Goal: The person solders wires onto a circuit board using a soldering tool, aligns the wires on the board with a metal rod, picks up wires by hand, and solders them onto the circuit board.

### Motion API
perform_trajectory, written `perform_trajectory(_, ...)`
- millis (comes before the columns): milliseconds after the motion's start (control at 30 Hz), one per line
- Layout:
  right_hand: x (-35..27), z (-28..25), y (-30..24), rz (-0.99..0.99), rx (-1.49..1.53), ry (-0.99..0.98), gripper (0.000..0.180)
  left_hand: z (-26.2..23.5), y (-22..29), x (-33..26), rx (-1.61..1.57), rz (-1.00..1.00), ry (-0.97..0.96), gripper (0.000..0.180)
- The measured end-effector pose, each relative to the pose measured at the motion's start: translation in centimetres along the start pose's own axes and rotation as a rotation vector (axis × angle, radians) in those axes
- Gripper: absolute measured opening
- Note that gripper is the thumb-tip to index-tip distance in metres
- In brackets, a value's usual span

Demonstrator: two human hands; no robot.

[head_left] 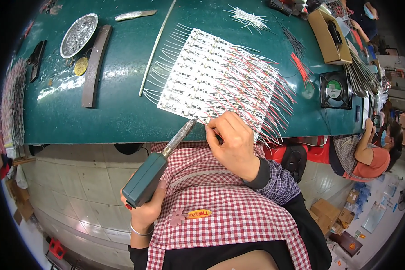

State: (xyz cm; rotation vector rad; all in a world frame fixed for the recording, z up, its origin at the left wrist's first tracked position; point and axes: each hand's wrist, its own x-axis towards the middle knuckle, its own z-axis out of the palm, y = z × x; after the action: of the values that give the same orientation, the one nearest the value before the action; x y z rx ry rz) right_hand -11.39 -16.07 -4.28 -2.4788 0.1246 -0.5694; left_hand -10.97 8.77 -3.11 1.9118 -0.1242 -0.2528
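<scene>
My left hand (149, 201) is wrapped round the green body of a soldering iron (145, 180). Its long metal barrel slants up to the near edge of a white circuit board panel (180, 85), and the tip meets the panel there. Rows of small dark parts cover the panel. White wires stick out from its left side; red, white and black wires (252, 85) lie thickly over its right part. Just right of the iron's tip, my right hand (233, 139) pinches with thumb and forefinger at the panel's near edge; what sits between the fingertips is too small to make out.
On the green table (126, 90) lie a dark bar (96, 67), a dish of metallic bits (79, 35), a yellow sponge (81, 66) and a thin rod (156, 49). Loose wires (247, 19), a cardboard box (330, 38) and a fan (335, 90) are right. Another person (373, 155) sits beyond.
</scene>
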Motion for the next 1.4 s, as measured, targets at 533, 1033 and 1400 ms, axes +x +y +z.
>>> perform_trajectory(533,0.7,-2.2,-1.0,-0.012,0.005,-0.102,0.012,-6.2,-0.8,8.1,-0.578,0.001,0.293,0.035)
perform_trajectory(1033,2.1,-5.7,1.6,-0.022,-0.145,-0.483,0.066,-11.1,-0.8,21.6,0.902,-0.185,0.349,0.051)
perform_trajectory(1400,5.5,-9.1,1.9,-0.148,-0.067,-0.389,0.054,3.5,0.9,15.1,0.838,0.481,0.208,0.021)
